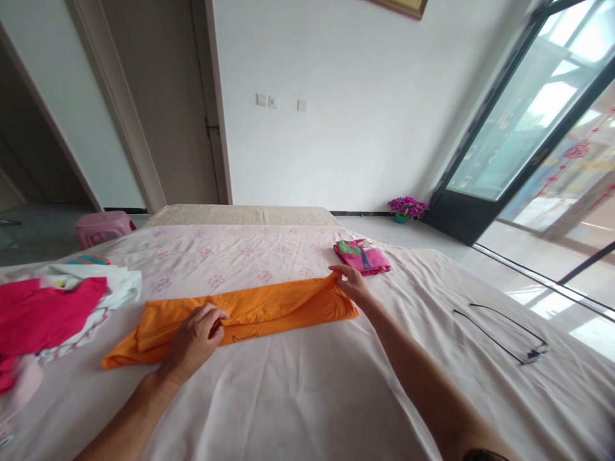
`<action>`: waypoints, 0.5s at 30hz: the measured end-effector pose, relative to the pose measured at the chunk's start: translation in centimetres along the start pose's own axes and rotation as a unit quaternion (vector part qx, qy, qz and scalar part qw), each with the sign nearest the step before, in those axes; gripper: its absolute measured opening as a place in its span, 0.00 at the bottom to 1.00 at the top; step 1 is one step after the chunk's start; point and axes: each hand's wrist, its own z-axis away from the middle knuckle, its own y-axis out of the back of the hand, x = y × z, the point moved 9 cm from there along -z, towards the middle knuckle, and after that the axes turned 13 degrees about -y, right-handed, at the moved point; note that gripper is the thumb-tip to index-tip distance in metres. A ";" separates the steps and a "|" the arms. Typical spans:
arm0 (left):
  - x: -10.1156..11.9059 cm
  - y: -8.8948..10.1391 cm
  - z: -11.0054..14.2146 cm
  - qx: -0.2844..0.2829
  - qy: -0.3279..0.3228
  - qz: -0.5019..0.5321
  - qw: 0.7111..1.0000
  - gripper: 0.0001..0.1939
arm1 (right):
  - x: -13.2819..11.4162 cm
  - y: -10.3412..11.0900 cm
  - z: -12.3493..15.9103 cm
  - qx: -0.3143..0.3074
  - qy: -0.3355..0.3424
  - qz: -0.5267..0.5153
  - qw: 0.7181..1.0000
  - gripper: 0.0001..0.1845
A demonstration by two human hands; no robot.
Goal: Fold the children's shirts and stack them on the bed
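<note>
Two narrow pinches hold the cloth: the right hand has its far right corner, the left hand a fold left of its middle, though that hold is partly hidden. Bright orange, the cloth lies in a long, layered strip across the sheet, its upper layer slack and wrinkled, a thin dark outline with two points showing on the lower layer. Just beyond the right hand sits a pink bundle; glasses lie farther right, a clothes pile left.
</note>
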 end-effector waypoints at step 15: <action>0.3 -0.2 -0.1 -0.021 -0.008 -0.028 0.999 0.10 | 0.8 1.5 5.5 -0.051 0.084 0.164 0.981 0.15</action>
